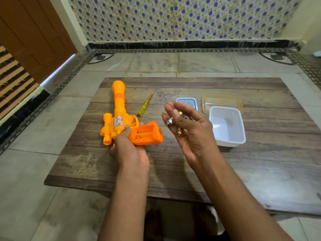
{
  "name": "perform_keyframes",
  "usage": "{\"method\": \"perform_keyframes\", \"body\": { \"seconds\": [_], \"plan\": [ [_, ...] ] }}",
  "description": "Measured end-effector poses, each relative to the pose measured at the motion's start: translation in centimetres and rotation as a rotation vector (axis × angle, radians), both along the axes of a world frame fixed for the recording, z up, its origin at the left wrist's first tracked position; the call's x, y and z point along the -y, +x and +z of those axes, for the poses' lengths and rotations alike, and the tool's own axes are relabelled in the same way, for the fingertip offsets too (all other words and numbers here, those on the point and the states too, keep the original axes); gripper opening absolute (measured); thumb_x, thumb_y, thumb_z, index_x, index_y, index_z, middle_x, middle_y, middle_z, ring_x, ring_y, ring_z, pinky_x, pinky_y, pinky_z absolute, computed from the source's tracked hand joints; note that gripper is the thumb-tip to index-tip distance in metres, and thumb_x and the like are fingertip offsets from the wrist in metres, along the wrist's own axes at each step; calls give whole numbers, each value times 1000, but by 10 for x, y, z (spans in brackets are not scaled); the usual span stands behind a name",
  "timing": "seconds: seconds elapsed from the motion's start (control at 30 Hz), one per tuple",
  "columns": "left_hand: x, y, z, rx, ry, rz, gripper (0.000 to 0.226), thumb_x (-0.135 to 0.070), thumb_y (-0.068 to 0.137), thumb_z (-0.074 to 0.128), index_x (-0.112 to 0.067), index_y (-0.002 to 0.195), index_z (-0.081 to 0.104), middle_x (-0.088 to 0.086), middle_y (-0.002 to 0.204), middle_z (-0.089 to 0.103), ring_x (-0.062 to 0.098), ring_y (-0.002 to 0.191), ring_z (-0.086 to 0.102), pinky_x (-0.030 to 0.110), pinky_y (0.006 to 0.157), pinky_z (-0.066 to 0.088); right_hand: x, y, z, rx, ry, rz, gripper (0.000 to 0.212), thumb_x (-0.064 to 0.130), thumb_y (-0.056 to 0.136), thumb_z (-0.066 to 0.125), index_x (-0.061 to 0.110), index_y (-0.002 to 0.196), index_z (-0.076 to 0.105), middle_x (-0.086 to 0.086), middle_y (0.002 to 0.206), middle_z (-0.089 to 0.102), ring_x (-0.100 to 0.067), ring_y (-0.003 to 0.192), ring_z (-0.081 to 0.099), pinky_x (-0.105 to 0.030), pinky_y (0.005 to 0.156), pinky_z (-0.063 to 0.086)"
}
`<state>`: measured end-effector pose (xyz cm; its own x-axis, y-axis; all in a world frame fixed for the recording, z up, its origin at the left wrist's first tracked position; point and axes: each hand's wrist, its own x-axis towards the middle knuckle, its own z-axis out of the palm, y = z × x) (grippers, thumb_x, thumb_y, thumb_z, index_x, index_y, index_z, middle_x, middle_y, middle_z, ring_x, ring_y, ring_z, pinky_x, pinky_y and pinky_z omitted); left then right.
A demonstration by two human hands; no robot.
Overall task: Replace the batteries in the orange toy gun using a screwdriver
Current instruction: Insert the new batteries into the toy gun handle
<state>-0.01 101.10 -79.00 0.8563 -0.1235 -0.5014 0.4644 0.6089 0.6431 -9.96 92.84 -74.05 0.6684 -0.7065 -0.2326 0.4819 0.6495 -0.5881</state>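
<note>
batteries [174, 122] in right grip [186, 122]; gun [121, 117] in left grip [129, 145]

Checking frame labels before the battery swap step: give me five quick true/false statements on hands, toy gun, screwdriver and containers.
1. The left hand grips the orange toy gun. True.
2. The screwdriver is in the right hand. False: it lies on the wooden board; the right hand holds batteries.
3. The gun's battery compartment is open. True.
4. The white container holds batteries. False: it looks empty.
5. The clear lid covers the white container. False: it lies behind it.
</note>
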Motion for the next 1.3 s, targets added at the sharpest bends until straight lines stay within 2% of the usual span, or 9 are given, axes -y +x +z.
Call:
{"method": "perform_keyframes", "body": {
  "seconds": [0.13, 0.33, 0.5, 0.7, 0.8, 0.9, 1.0, 1.17, 1.3],
  "plan": [
    [0, -2, 1, -12, -5, 1, 43, -4, 96, 62, -7, 139, 56, 18, 117, 73, 30, 91, 78, 36, 57, 63, -2, 0, -6, -111, -394, -93, 16, -17, 88, 64, -10, 102, 67, -24, 104, 75, -36, 102, 75, -47, 92, 61],
    [4, -9, 2, -26, -12, -8, 34, -5, 98, 60, -10, 131, 60, 14, 104, 75, 19, 69, 78, 29, 51, 59, -14, 5, -16, -253, -1070, -158, 12, -7, 89, 70, 1, 97, 74, -8, 92, 77, -22, 83, 71, -43, 75, 59],
    [4, -6, 0, -32, 15, -17, 37, -7, 95, 64, -9, 132, 63, 12, 112, 72, 19, 78, 71, 25, 54, 57, -18, 7, -24, -325, -1389, -204, 19, -12, 85, 72, 1, 97, 77, -1, 89, 77, 2, 83, 69, -12, 73, 51],
    [5, -5, 1, -33, 22, -32, 38, -10, 96, 66, -7, 133, 63, 18, 118, 73, 21, 78, 72, 26, 53, 57, -15, 12, -32, -305, -1525, -233, 21, -11, 84, 69, 1, 100, 76, -8, 103, 79, -16, 100, 76, -37, 81, 63],
    [5, -5, 2, -18, 1, -14, 34, -9, 97, 66, -9, 131, 65, 19, 123, 73, 24, 86, 74, 30, 59, 60, -11, 11, -35, -326, -1519, -186, 25, -14, 82, 68, 3, 99, 76, -7, 103, 79, -9, 107, 73, -29, 87, 62],
    [6, -8, 6, 2, 24, 28, 22, -2, 96, 65, -14, 114, 67, 16, 116, 74, 28, 93, 75, 38, 71, 62, -8, 10, -38, -361, -1505, -133, 29, -19, 81, 67, 1, 99, 76, -8, 103, 78, 15, 108, 63, -12, 88, 55],
    [6, -11, 10, -12, 54, 30, 18, -1, 96, 66, -17, 103, 63, 12, 104, 73, 24, 83, 73, 35, 65, 61, -7, 11, -40, -361, -1464, -115, 32, -20, 81, 65, 1, 102, 77, -10, 101, 79, 28, 104, 54, -11, 91, 54],
    [6, -12, 15, -6, 43, 9, 20, -4, 97, 67, -14, 113, 60, 9, 101, 72, 20, 81, 73, 42, 76, 62, 1, 10, -44, -359, -1414, -54, 26, -13, 84, 66, -1, 103, 78, -14, 98, 79, 29, 106, 53, -28, 106, 51],
    [7, -13, 15, -7, 72, 12, 24, -4, 97, 67, -13, 117, 56, 9, 98, 71, 14, 67, 73, 34, 62, 60, 1, 12, -42, -375, -1482, -30, 26, -5, 84, 62, -1, 104, 79, -15, 105, 78, 7, 120, 54, -24, 107, 48]
  ]
}}
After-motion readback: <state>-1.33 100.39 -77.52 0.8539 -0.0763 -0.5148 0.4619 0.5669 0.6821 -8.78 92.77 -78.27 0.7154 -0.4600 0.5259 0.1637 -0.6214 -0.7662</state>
